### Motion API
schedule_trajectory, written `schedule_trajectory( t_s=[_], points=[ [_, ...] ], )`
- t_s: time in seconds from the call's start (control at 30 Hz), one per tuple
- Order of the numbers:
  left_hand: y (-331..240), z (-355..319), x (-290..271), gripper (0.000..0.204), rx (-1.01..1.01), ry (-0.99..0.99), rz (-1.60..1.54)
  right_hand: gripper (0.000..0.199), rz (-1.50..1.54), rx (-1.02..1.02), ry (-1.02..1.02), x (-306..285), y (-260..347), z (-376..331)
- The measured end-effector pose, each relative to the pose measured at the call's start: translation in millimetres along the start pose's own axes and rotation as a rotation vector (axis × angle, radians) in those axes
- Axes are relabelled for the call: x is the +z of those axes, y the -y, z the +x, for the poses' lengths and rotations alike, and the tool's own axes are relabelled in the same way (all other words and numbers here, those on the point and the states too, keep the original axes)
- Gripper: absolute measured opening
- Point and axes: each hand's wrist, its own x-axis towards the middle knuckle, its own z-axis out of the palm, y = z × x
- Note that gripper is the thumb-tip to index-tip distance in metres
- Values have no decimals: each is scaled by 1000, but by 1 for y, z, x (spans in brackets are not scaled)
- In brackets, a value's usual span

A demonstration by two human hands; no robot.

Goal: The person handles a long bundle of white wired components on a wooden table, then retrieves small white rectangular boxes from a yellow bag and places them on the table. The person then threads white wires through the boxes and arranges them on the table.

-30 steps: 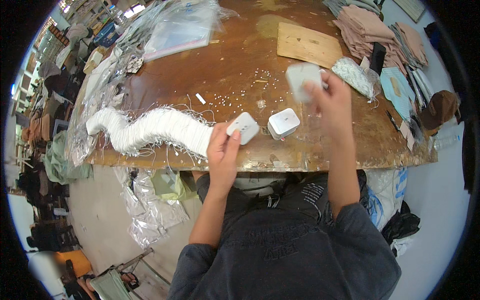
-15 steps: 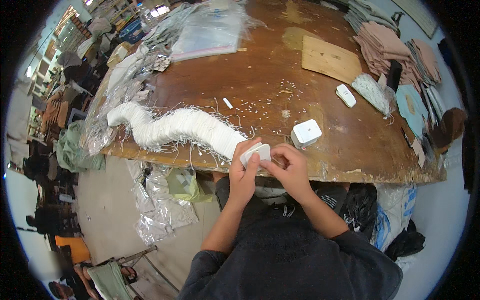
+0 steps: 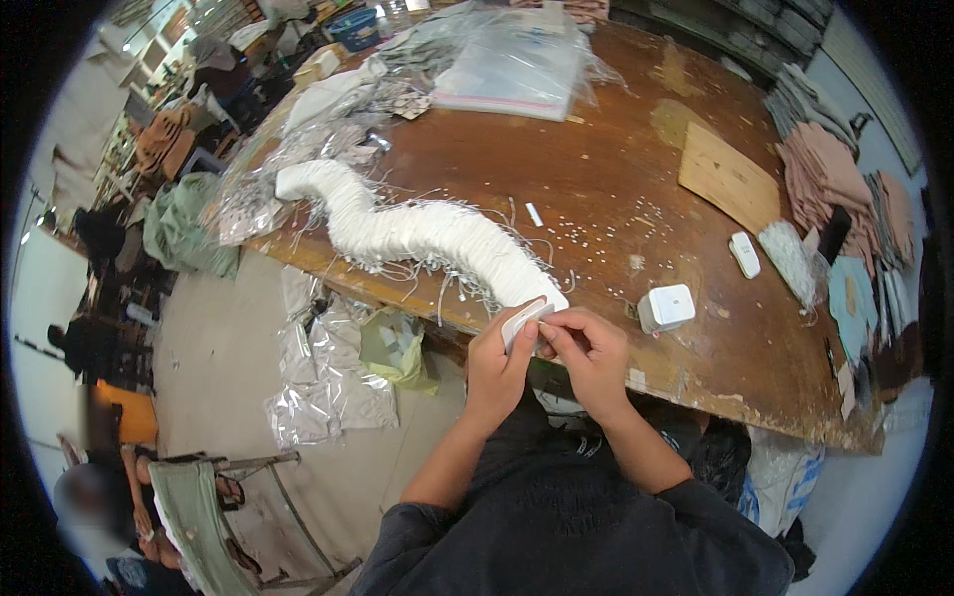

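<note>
A few white tags (image 3: 521,323) with rounded corners are pinched in my left hand (image 3: 497,360), close to the table's front edge. My right hand (image 3: 592,360) meets it from the right, thumb and fingertips closed at the edge of the same tags. What else those fingertips hold, if anything, is hidden. Just beyond my hands begins a long curving row of packed white tags (image 3: 422,230), with loose strings sticking out along its sides. To the right stands a block-like stack of white tags (image 3: 666,309). A smaller white stack (image 3: 744,255) lies farther right.
Tiny white bits (image 3: 621,230) are scattered over the brown wooden table (image 3: 596,169). Clear plastic bags (image 3: 512,74) lie at the back, a brown board (image 3: 728,177) at the right, with folded pink cloth (image 3: 825,169) beyond. A yellow-green bag (image 3: 397,348) sits below the left edge.
The view has turned, so the table sits farther right and tilted. My hands have drawn closer together, and the held tags now show at a steeper angle.
</note>
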Motion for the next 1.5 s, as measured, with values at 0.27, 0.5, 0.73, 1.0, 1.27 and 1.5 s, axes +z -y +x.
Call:
schedule_trajectory(
  t_s=[0.27, 0.5, 0.73, 1.0, 1.27, 1.5],
  points=[
    [-10, -25, -26, 30, 121, -315, -58, 7, 75, -109, 149, 52, 0, 7],
    [-18, -37, -38, 22, 106, -412, 103, 4, -39, -236, 190, 59, 9, 5],
    [-21, -34, -28, 19, 140, -468, 205, 6, -224, -474, 116, 51, 13, 8],
    [-20, -33, -23, 19, 227, -442, 352, 6, -259, -451, 112, 42, 11, 12],
    [-8, -13, -26, 33, 635, -351, 875, 11, 25, 118, 164, 15, 9, 12],
    [-6, -11, -15, 32, 797, -283, 1012, 16, 401, 394, 68, 2, -2, 13]
  ],
)
